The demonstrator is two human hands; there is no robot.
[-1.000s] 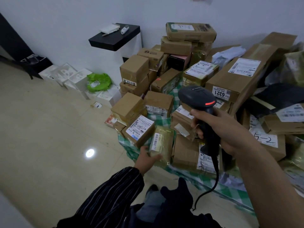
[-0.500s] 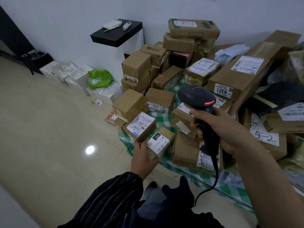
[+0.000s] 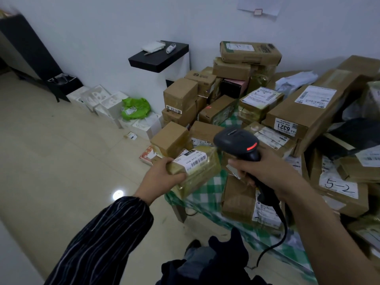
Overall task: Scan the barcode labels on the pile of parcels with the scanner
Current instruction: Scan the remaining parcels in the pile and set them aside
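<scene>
the left hand point(image 3: 159, 177) holds one small taped parcel point(image 3: 197, 175) up in front of the pile point(image 3: 242, 95). its fingers point(image 3: 169, 161) are curled round the near end only, so the white label point(image 3: 192, 161) on top stays uncovered. the parcel is tilted with the label face up and turned toward the scanner point(image 3: 236, 142), which seems to be the point of the grip: the barcode is bared and angled to the reader.

the right hand point(image 3: 257, 169) grips the scanner by its handle, fingers point(image 3: 238, 163) wrapped round it. the head sits just beside the parcel's far end, aimed down over it. a red light glows on the back of the head. i cannot tell whether the trigger is pressed, as it is hidden under the head. the cable point(image 3: 276, 233) hangs slack from the handle toward the floor point(image 3: 61, 161), so it does not drag on the aim.

the other parcels lie heaped on a worktop point(image 3: 207, 192) covered in green check cloth, with a long box point(image 3: 304, 120) marked 6321 across the right side. some labels face up and others are out of sight, so those parcels will likely need lifting and turning the same way.

the step in hand looks like the scan of this one parcel. the glossy tape might throw glare, and the head is close, so a slight pull back may help the beam cross the bars.
</scene>
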